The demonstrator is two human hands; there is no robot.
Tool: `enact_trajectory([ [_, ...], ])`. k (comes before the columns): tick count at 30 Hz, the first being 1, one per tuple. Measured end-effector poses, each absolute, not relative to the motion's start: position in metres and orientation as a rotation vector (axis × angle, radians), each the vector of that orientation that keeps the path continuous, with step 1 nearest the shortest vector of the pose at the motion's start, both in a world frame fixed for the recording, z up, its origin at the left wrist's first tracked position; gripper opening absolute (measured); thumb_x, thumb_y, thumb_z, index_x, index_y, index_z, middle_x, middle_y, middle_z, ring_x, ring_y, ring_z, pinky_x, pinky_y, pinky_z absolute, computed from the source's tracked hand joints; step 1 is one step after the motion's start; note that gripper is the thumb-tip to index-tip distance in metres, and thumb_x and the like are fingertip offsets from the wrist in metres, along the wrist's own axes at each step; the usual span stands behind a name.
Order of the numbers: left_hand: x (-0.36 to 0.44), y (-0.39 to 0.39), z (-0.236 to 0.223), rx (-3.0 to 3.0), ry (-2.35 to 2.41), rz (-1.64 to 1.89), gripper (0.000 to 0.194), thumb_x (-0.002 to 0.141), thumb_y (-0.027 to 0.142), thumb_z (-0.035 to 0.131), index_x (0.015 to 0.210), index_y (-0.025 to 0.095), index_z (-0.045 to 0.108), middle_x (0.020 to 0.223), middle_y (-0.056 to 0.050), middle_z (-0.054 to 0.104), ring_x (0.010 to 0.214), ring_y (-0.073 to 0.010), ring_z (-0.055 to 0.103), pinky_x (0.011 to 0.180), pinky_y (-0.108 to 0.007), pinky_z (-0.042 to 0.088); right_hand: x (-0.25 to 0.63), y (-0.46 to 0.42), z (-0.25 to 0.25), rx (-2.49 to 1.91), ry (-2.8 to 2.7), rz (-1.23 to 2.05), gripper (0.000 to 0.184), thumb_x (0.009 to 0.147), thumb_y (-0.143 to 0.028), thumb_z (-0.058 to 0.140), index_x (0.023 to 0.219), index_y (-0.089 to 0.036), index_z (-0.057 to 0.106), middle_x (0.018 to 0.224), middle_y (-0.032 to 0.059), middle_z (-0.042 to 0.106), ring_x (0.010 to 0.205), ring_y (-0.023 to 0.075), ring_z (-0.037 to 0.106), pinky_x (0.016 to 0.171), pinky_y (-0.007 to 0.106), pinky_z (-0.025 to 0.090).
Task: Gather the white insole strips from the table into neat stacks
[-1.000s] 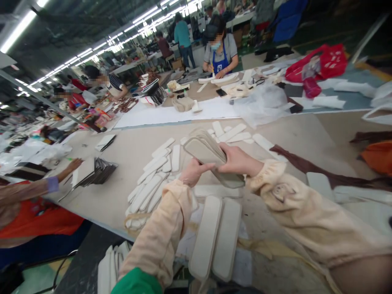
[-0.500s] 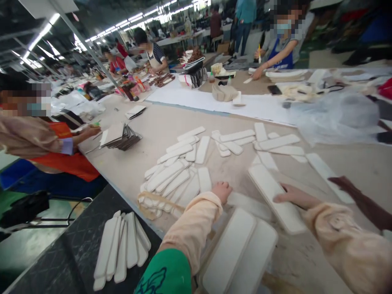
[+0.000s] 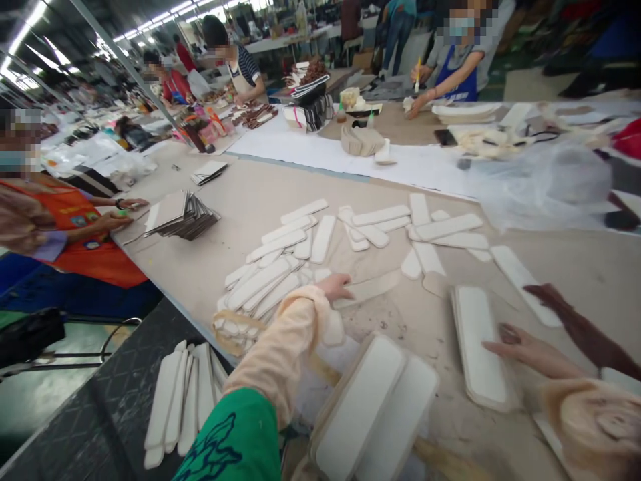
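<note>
My left hand [image 3: 336,287] pinches the end of a thin beige strip-shaped piece [image 3: 375,288], which is smeared by motion. Left of this hand spreads a loose heap of white rounded-end strips [image 3: 270,284]. On the right, a neat stack of white rectangular panels with rounded corners [image 3: 478,344] rests on the table. My right hand [image 3: 525,349] is at that stack's right edge, fingers apart, one fingertip over the top panel. Nearest me, between my arms, two more piles of white panels [image 3: 360,407] lie side by side, one overlapping the other.
More white strips [image 3: 445,227] lie scattered across the table [image 3: 300,180]. A brown piece of material [image 3: 575,327] is at the right. A dark surface at lower left holds fanned strips [image 3: 173,401]. A co-worker in an orange apron [image 3: 100,247] sits left, beside stacked panels [image 3: 180,214].
My right hand has loosened its hold on the panel stack, which now stands more upright in view. My left hand has moved left and taken hold of a beige strip. The view has shifted slightly.
</note>
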State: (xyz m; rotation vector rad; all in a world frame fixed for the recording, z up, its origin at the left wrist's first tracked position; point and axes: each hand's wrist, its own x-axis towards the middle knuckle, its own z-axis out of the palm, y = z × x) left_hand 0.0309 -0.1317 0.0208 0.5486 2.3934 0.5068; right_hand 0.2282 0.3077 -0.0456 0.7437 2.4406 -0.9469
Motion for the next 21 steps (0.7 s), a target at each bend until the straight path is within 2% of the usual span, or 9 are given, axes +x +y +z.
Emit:
enact_trajectory([
  [2,0.025,-0.176,0.037,0.433,2.424,0.561,0.021,0.076,0.037,0.067,0.089,0.022,0.064,0.088,0.000,0.068,0.089,-0.0207,0.063,0.074,-0.026,0.046,0.232,0.323,-0.056,0.743,2.445,-0.850,0.083,0.064,-0.065,0.066,0.130,-0.017,0.052,0.132,0.0341,0.055,0.116,0.0422,0.061,0.096,0.048,0.049],
  [4,0.019,-0.225,0.049,0.279,2.460,0.553,0.020,0.072,0.037,0.068,0.083,0.023,0.062,0.080,0.002,0.066,0.084,-0.0202,0.063,0.070,-0.026,0.046,0.235,0.332,-0.061,0.733,2.480,-0.767,0.092,0.061,-0.069,0.069,0.135,-0.017,0.049,0.139,0.0345,0.048,0.125,0.0444,0.053,0.103,0.051,0.043],
  [6,0.016,-0.270,0.056,0.114,2.508,0.483,0.018,0.069,0.034,0.070,0.079,0.023,0.061,0.076,0.002,0.064,0.083,-0.0201,0.062,0.070,-0.026,0.045,0.234,0.329,-0.059,0.666,2.624,-0.631,0.095,0.060,-0.070,0.069,0.136,-0.017,0.049,0.140,0.0350,0.046,0.130,0.0459,0.046,0.108,0.053,0.037],
  [8,0.015,-0.307,0.059,-0.041,2.557,0.370,0.019,0.067,0.033,0.071,0.079,0.022,0.061,0.079,0.001,0.065,0.088,-0.0215,0.062,0.074,-0.027,0.045,0.226,0.309,-0.048,0.612,2.767,-0.570,0.090,0.064,-0.071,0.064,0.135,-0.017,0.050,0.140,0.0343,0.047,0.132,0.0461,0.044,0.109,0.054,0.035],
  [10,0.014,-0.332,0.058,-0.164,2.602,0.254,0.027,0.067,0.036,0.073,0.087,0.021,0.062,0.092,-0.003,0.067,0.100,-0.0249,0.060,0.083,-0.029,0.044,0.210,0.273,-0.030,0.590,2.814,-0.714,0.079,0.072,-0.069,0.056,0.132,-0.019,0.052,0.136,0.0299,0.053,0.127,0.0442,0.051,0.106,0.055,0.039],
  [12,0.014,-0.346,0.054,-0.236,2.634,0.171,0.043,0.067,0.042,0.074,0.102,0.022,0.061,0.109,-0.007,0.065,0.115,-0.0281,0.055,0.092,-0.031,0.041,0.190,0.223,-0.010,0.563,2.691,-1.060,0.067,0.075,-0.063,0.059,0.128,-0.023,0.054,0.125,0.0222,0.064,0.114,0.0382,0.062,0.100,0.052,0.047],
  [15,0.013,-0.350,0.047,-0.274,2.638,0.107,0.066,0.064,0.050,0.076,0.120,0.022,0.053,0.127,-0.011,0.058,0.127,-0.0288,0.048,0.099,-0.032,0.038,0.157,0.141,0.010,0.347,2.363,-1.441,0.064,0.074,-0.053,0.066,0.127,-0.018,0.056,0.123,0.0171,0.067,0.112,0.0314,0.064,0.100,0.045,0.050],
  [18,0.012,-0.343,0.038,-0.308,2.613,0.053,0.085,0.056,0.053,0.081,0.126,0.018,0.047,0.133,-0.017,0.053,0.126,-0.0316,0.049,0.097,-0.033,0.040,0.130,0.073,0.014,0.292,2.072,-1.383,0.067,0.077,-0.042,0.069,0.135,-0.014,0.052,0.129,0.0167,0.063,0.101,0.0247,0.067,0.080,0.032,0.056],
  [21,0.011,-0.330,0.031,-0.334,2.586,0.013,0.088,0.052,0.059,0.081,0.122,0.014,0.050,0.133,-0.022,0.053,0.123,-0.0358,0.051,0.094,-0.036,0.041,0.113,0.030,0.008,0.390,1.972,-1.291,0.066,0.076,-0.033,0.072,0.135,-0.011,0.051,0.129,0.0171,0.061,0.095,0.0205,0.066,0.067,0.025,0.054],
])
